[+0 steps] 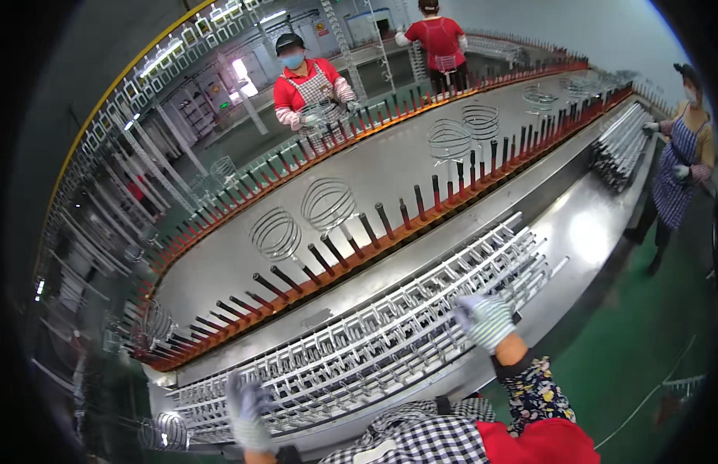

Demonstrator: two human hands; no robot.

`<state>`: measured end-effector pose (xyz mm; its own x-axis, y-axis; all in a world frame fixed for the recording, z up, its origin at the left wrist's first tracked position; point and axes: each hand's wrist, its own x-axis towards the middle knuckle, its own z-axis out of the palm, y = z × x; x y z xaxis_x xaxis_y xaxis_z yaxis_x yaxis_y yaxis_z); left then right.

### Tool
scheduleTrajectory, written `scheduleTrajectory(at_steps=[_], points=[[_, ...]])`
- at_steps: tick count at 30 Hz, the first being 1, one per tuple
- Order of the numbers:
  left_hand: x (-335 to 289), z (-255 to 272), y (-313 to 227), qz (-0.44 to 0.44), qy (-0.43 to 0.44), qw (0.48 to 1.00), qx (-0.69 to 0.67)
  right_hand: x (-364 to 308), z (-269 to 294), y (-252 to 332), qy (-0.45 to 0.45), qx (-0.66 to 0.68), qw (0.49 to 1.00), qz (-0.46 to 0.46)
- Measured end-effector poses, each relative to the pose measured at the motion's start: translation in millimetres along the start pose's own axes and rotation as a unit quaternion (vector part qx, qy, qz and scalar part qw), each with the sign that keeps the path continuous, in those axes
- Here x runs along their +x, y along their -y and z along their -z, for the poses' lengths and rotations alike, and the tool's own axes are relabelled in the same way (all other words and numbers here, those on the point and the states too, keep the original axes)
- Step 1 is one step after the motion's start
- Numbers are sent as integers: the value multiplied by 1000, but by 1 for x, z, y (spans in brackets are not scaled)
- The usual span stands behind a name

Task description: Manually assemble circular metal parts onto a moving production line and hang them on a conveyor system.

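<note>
A pile of long silver metal racks [359,352], their bars lined with short cross pegs, lies lengthwise on the near metal ledge. My right hand [485,319], in a white glove with a striped cuff, is at the right part of the pile. Its fingers are curled against a rack bar, and their tips are partly hidden. At the pile's left end is my left hand [248,410], gloved alike and a little blurred. Its fingers point up and stand apart over the bars, with no held thing visible.
Behind the pile runs a conveyor line of upright black-and-red pegs [384,220], some carrying coiled wire frames [329,204]. Across it stands a person in red [306,89]; another person [436,42] is farther back. At right, a person in an apron [676,166] is beside stacked silver tubes [626,145].
</note>
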<state>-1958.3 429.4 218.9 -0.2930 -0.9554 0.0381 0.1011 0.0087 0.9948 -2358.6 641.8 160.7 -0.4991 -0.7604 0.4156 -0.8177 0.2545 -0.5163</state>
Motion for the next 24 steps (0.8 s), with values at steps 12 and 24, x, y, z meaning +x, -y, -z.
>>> scheduleTrajectory(at_steps=[12, 24], points=[[192, -470, 139, -217, 243, 888, 325, -3, 0, -122, -102, -90, 988, 79], [208, -505, 77, -257, 55, 884, 388, -8, 2, -149, -99, -77, 988, 89]])
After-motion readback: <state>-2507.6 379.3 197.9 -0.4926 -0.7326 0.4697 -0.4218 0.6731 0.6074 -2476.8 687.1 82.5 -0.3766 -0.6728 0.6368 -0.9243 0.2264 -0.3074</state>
